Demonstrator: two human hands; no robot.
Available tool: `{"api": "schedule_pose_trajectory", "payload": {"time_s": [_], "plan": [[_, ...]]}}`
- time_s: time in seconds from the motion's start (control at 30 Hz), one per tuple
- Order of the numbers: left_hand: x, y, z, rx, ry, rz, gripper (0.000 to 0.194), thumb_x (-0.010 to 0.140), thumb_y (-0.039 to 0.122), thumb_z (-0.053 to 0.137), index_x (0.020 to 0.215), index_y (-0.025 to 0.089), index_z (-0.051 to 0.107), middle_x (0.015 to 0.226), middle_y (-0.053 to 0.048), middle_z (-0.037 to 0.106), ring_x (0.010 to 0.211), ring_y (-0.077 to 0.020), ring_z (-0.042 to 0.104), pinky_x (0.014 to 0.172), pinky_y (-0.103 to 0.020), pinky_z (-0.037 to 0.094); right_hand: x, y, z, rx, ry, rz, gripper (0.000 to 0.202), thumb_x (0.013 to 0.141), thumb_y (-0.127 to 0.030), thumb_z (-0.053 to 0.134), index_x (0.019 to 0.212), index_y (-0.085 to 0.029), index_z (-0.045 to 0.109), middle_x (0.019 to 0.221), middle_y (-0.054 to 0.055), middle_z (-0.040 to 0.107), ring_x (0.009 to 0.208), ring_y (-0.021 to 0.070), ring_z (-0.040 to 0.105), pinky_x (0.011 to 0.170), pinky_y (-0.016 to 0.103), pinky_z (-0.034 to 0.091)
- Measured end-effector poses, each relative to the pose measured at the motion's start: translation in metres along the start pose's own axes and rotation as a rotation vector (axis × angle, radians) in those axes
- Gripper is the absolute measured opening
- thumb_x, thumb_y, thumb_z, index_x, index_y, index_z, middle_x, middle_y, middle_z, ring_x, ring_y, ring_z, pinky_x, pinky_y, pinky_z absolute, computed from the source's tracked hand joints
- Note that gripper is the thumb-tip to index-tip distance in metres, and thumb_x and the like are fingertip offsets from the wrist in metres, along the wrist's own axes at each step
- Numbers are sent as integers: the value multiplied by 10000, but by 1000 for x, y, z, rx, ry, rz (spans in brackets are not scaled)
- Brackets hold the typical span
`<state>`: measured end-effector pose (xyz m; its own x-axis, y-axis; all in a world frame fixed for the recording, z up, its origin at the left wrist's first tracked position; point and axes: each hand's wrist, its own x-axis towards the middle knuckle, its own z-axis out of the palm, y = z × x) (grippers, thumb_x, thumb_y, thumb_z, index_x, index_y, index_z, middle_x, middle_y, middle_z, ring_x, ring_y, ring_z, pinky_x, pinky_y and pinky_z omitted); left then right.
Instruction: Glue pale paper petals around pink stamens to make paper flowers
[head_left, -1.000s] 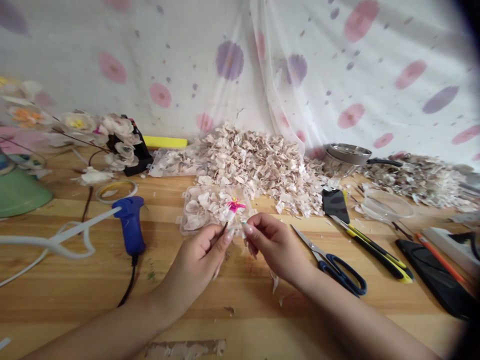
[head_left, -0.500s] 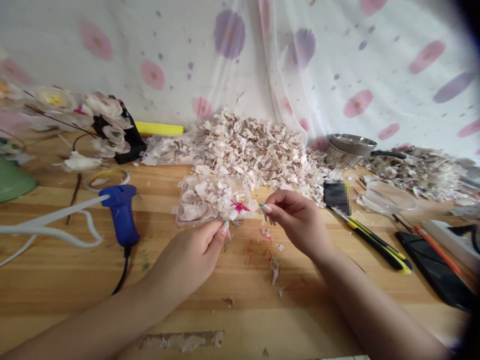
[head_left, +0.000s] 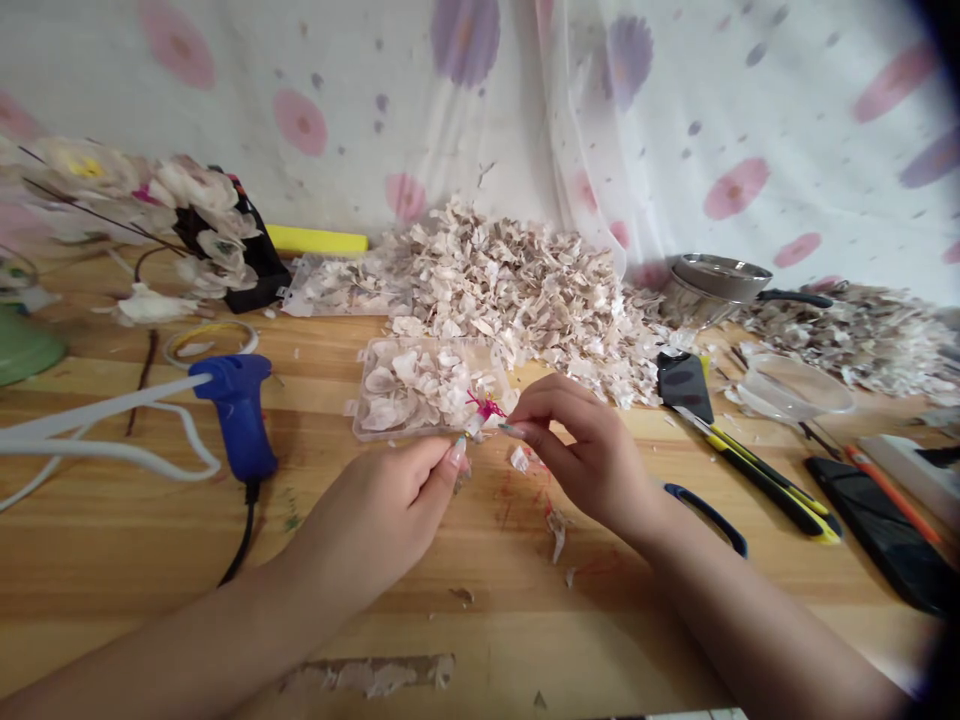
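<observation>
Flower center [head_left: 487, 410], bright pink on a white base, is held in a tight pinch by the left hand [head_left: 394, 490] near the middle of the frame. Just beside it, the right hand [head_left: 592, 455] forms a narrow pinch of its own, and whether it grips anything cannot be told. Above both hands in the frame, a clear box [head_left: 397, 434] of pale petals [head_left: 416, 380] lies on the wooden table [head_left: 375, 625], with a large petal pile [head_left: 517, 285] rising beyond it at upper center. A blue glue gun [head_left: 240, 420] lies at left, below white-petaled flowers [head_left: 191, 188] at upper left. At right lie a black-and-yellow cutter [head_left: 769, 483] and, farther right, a black phone [head_left: 877, 530].
</observation>
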<state>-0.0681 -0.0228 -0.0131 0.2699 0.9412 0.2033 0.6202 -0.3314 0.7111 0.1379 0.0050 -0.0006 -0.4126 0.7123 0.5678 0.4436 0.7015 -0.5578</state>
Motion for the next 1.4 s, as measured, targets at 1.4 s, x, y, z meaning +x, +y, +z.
{"api": "schedule_pose_trajectory", "payload": {"time_s": [1.4], "plan": [[-4, 8, -5, 22, -202, -98, 346, 925, 379, 348, 626, 230, 437, 420, 68, 465, 406, -122, 481, 446, -257, 291, -3, -4, 13, -237, 216, -87, 40, 894, -130, 623, 854, -130, 629, 808, 50, 610, 731, 138, 577, 627, 259, 488]]}}
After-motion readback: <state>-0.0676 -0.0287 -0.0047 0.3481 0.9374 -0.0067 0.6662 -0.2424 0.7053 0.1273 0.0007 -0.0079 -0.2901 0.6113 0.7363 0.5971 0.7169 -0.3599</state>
